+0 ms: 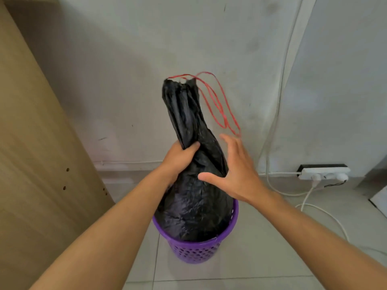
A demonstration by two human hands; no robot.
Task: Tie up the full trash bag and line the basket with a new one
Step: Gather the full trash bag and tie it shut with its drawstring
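Standing upright in the purple basket on the floor, the black trash bag has its gathered neck rising long and near-vertical, w/ red drawstring loops drooping off the top to the rt. Left hand grips the neck low down, fingers curled round the plastic. Right hand is spread wide, holding nothing, palm just beside the bag's rt side; its fingertips sit right under the hanging loops, so it's the nearer hand for the strings, which lie up and slightly fwd. Prob next: catch the loops, cinch, knot. No new liner seen.
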